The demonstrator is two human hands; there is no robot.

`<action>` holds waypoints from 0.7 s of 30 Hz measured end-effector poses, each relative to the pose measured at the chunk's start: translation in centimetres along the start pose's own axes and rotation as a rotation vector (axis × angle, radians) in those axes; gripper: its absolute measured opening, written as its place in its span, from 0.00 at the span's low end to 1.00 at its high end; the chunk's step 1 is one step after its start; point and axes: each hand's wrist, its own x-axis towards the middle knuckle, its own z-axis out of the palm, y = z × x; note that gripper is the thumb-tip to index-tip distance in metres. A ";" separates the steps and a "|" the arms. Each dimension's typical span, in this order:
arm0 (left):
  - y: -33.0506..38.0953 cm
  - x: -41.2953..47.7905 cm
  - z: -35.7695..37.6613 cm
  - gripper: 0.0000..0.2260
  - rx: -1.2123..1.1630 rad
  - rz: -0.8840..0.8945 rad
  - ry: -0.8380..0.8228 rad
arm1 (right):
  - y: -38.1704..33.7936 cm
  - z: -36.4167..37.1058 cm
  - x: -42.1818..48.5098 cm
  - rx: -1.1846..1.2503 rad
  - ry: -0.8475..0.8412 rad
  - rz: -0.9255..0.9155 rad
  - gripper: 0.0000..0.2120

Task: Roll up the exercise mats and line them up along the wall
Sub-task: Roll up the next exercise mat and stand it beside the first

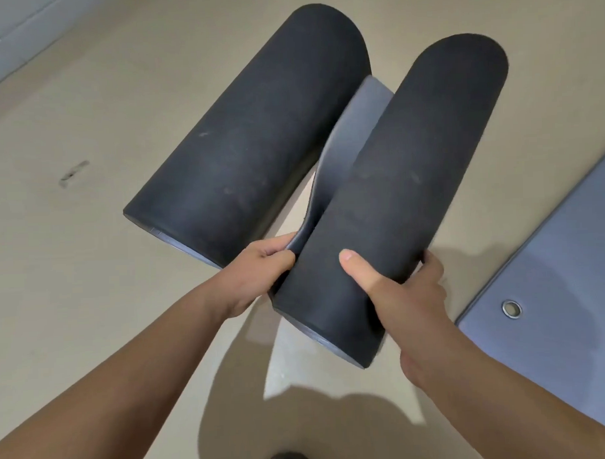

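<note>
Gripping rolled mat (395, 178) centre-right, near end raised above floor (90, 271). Right hand (409, 294) wrapped round near end, thumb on top. Left hand (261, 265) pinching loose flap (352, 131) on roll's left side. Second rolled mat (256, 138) on floor just left. Flat mat (553, 272) with eyelet (512, 309) near right.

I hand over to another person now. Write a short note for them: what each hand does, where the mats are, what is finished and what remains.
Left hand: pinches the loose flap of the held rolled mat.
Right hand: grips the same roll near its close end, thumb on top.
Second rolled mat: on the floor to the left.
Flat mat, with a metal eyelet: unrolled at the right.
Done: two mats rolled.
Left: close the flap, roll the flat mat, line all three along the wall.
</note>
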 end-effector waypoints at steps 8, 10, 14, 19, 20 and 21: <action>-0.8 -0.6 -2.0 0.20 0.215 0.005 0.281 | -0.2 0.4 2.2 -0.417 0.081 -0.319 0.52; 0.0 -2.8 -1.0 0.24 0.351 0.080 0.335 | -0.5 0.9 3.0 -0.454 0.100 -0.353 0.60; 1.5 -5.5 1.7 0.32 0.593 0.231 0.277 | 0.5 1.5 4.4 -0.497 0.121 -0.597 0.53; 0.9 -3.9 0.9 0.45 0.695 0.094 0.307 | -0.5 -1.1 7.0 -0.300 -0.028 -0.341 0.47; 1.0 -3.6 0.4 0.43 0.656 0.095 0.297 | -0.6 -1.3 7.0 -0.172 -0.121 -0.193 0.47; 1.0 -3.5 -0.2 0.41 0.615 0.087 0.282 | -0.4 -1.3 7.0 -0.077 -0.219 -0.066 0.46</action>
